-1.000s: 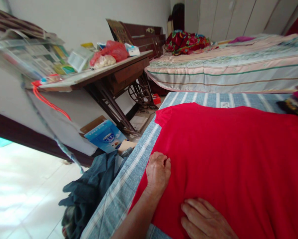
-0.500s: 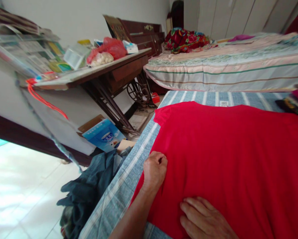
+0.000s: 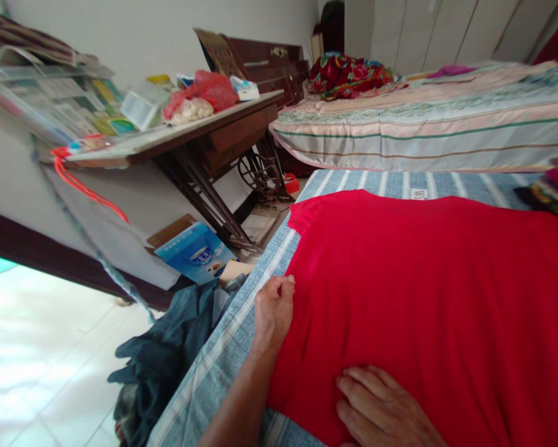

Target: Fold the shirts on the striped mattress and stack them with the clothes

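two beds stand in a cluttered room, with a wooden table [image 3: 242, 129] along the wall and dark clothes [image 3: 169, 351] heaped below the near bed [image 3: 235, 335]. a red shirt [image 3: 400, 279] lies face-down or face-up, side undetermined, across the near bed's blue striped cover.

hands: the left hand [image 3: 274, 310] is at the shirt's left edge, fingers curled, thumb uppermost; whether cloth is pinched in it cannot be told. the right hand [image 3: 384, 403] rests palm-down on the lower part of the shirt, fingers extended, gripping nothing that shows.

progress, as judged: spreading out appears well advanced. one short sleeve [image 3: 306, 214] is laid outward and the upper body lies fairly flat. outstanding: ripples run beside the left hand, and longer creases cross the lower right, so smoothing looks incomplete. no fold is found in the visible portion. the shirt's right side runs out of view and could not be inspected. a stack of folded cloth [image 3: 556, 189] sits at the far right of the near bed, apart from both hands.
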A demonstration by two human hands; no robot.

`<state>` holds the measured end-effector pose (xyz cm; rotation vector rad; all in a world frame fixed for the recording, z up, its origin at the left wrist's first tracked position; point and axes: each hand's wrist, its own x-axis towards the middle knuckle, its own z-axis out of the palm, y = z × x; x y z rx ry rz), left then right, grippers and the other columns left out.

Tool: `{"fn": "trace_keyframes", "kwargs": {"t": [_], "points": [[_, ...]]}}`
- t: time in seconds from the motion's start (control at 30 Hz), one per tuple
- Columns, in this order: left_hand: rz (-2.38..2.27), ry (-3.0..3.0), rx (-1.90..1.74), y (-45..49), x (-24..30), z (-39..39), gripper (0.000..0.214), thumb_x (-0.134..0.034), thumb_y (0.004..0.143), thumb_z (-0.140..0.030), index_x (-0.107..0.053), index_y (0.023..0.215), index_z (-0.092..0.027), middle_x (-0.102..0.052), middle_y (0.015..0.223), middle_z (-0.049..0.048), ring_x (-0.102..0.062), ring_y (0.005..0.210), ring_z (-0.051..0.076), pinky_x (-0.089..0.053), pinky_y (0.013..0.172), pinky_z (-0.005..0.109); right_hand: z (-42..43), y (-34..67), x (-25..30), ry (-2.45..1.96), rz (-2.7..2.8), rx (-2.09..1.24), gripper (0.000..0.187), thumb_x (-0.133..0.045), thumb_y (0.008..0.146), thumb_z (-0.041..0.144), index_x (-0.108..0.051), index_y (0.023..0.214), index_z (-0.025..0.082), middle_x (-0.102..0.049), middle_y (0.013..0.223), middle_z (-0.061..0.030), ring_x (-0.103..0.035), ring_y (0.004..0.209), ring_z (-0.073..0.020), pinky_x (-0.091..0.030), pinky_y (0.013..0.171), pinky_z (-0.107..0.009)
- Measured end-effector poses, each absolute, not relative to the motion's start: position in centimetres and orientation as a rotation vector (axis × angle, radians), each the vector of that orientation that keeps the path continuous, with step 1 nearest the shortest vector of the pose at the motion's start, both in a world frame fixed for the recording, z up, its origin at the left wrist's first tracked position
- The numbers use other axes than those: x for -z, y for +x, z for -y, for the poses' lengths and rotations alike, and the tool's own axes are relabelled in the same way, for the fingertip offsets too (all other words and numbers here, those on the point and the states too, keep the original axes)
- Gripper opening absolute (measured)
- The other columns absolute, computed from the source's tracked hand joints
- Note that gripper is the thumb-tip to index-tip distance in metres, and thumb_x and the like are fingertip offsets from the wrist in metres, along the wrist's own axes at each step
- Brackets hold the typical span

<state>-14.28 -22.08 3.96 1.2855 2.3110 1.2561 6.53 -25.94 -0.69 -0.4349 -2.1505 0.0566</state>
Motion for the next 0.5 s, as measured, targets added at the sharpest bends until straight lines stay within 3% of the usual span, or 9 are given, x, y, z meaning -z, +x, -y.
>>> {"fn": "trace_keyframes", "kwargs": {"t": [0.17,0.3,0.5], "points": [[-2.159,1.521,-1.163,-14.2,-3.9,22.2,0.013,-0.054,0.074,-0.021,-0.061,0.063,-0.019,-0.063,0.072,-0.001,-0.058,0.072,0.013,-0.044,0.074,0.026,25.9,6.8,0.6,-0.426,2.185,-0.054,0.039,-0.031,0.096,0.043,-0.06,0.08,0.023,-0.07,0.085,0.0018,-0.06,0.082,-0.0135,-0.038,0.088,-0.026],[-2.207,1.601,-0.969,-13.6,-3.3,22.1,0.013,-0.059,0.073,-0.022,-0.061,0.06,-0.02,-0.058,0.069,-0.0012,-0.055,0.069,0.012,-0.043,0.069,0.024,26.0,7.1,1.1,-0.416,2.247,-0.024,0.029,-0.046,0.09,0.048,-0.06,0.084,0.023,-0.069,0.089,0.0011,-0.06,0.086,-0.0146,-0.038,0.087,-0.027],[-2.237,1.634,-0.934,-13.6,-2.9,21.8,0.02,-0.051,0.076,-0.014,-0.058,0.058,-0.019,-0.057,0.069,-0.0013,-0.054,0.068,0.011,-0.042,0.069,0.023,26.1,7.1,1.1,-0.418,2.232,-0.039,0.029,-0.046,0.089,0.048,-0.059,0.084,0.023,-0.069,0.089,0.001,-0.06,0.086,-0.0146,-0.038,0.088,-0.027]]}}
